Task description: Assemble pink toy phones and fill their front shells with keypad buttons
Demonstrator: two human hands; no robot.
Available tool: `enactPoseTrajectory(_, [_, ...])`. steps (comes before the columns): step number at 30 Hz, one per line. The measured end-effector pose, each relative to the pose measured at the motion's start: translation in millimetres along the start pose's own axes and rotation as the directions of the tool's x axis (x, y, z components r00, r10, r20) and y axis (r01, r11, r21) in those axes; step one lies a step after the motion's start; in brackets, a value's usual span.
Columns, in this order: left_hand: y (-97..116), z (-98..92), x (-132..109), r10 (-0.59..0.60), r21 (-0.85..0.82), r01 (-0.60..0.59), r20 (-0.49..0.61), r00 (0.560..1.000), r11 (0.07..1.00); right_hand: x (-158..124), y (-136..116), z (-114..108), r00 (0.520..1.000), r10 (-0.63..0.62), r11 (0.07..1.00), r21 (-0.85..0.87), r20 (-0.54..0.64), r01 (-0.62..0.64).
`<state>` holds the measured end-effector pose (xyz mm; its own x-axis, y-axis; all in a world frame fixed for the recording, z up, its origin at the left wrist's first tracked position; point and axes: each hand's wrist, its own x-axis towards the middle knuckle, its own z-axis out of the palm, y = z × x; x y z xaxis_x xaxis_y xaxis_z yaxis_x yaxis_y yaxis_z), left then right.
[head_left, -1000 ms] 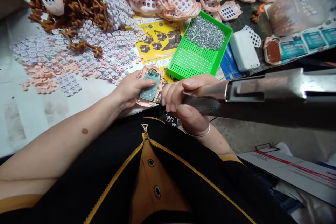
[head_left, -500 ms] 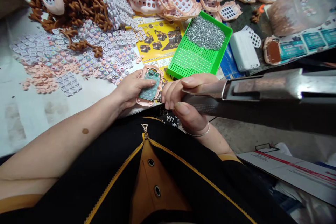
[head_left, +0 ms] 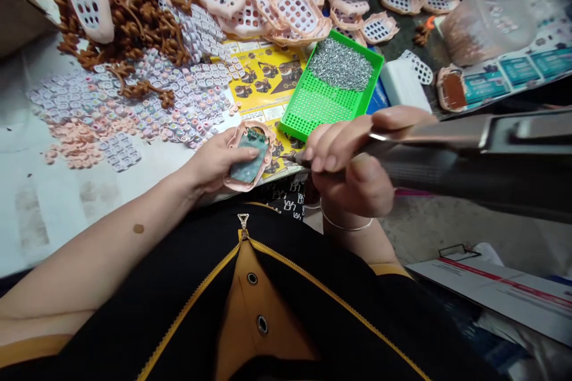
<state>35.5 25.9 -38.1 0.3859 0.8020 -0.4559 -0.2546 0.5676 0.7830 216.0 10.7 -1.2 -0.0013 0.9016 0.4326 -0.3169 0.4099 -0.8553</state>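
Left hand (head_left: 214, 162) fingers pinch the pink board-loaded shell (head_left: 248, 158). Right hand (head_left: 353, 175) is wrapped tight round the electric screwdriver (head_left: 447, 169), bit hanging just off the shell's 3 o'clock. I'd say it needs steady aim onto a screw spot.

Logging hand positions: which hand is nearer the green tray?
Right. The right hand, gripping the screwdriver, sits just below the green tray; the left hand, holding the pink shell, lies off its lower-left corner.

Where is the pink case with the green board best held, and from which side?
By its rim, from the left, as the left hand does: the pink case is flat and open-faced, and the screwdriver in the right hand comes in from the right, so that side should stay free.
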Motion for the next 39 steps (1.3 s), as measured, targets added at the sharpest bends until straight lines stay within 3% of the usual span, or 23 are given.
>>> enactPoseTrajectory(3, [9, 0.5, -18, -0.017, 0.225, -0.026, 0.186, 0.982, 0.974, 10, -9, -3, 0.958, -0.252, 0.968, -0.019, -0.139, 0.252])
enactPoseTrajectory(5, [14, 6.0, -27, 0.055, 0.418, -0.165, 0.264, 0.963, 0.893, 12, -10, -5, 0.950, -0.275, 0.961, -0.037, -0.146, 0.273])
enactPoseTrajectory(7, [18, 14.0, -31, 0.119, 0.574, -0.320, 0.360, 0.925, 0.754, 11, -8, -7, 0.958, -0.262, 0.965, -0.039, -0.118, 0.259])
enactPoseTrajectory(11, [18, 26.0, -30, 0.116, 0.676, -0.490, 0.519, 0.847, 0.550, 6, -7, -9, 0.964, -0.266, 0.964, 0.004, 0.010, 0.266])
enactPoseTrajectory(16, [15, 25.8, -28, 0.112, 0.714, -0.516, 0.532, 0.839, 0.473, 5, -15, -7, 0.954, -0.299, 0.954, 0.025, 0.034, 0.298])
enactPoseTrajectory(26, [9, 21.1, -30, 0.108, 0.705, -0.569, 0.584, 0.804, 0.423, 5, -24, -6, 0.959, -0.282, 0.949, 0.154, 0.030, 0.274])
enactPoseTrajectory(31, [9, 21.6, -30, 0.096, 0.687, -0.539, 0.571, 0.815, 0.488, 13, -21, -6, 0.949, -0.306, 0.940, 0.176, 0.068, 0.291])
enactPoseTrajectory(33, [9, 20.0, -30, 0.108, 0.680, -0.467, 0.500, 0.859, 0.566, 13, -21, -6, 0.952, -0.303, 0.946, 0.127, 0.034, 0.297])
enactPoseTrajectory(36, [5, 14.2, -25, 0.056, 0.579, -0.181, 0.228, 0.972, 0.795, 8, -22, -5, 0.962, -0.270, 0.963, -0.005, -0.039, 0.270])
enactPoseTrajectory(37, [3, 12.0, -22, 0.017, 0.479, -0.070, 0.113, 0.993, 0.875, 6, -22, -5, 0.965, -0.257, 0.966, -0.042, -0.056, 0.255])
enactPoseTrajectory(39, [-1, 8.8, -15, -0.066, 0.209, 0.083, -0.083, 0.994, 0.974, 1, -18, -2, 0.965, -0.253, 0.966, -0.077, -0.062, 0.248])
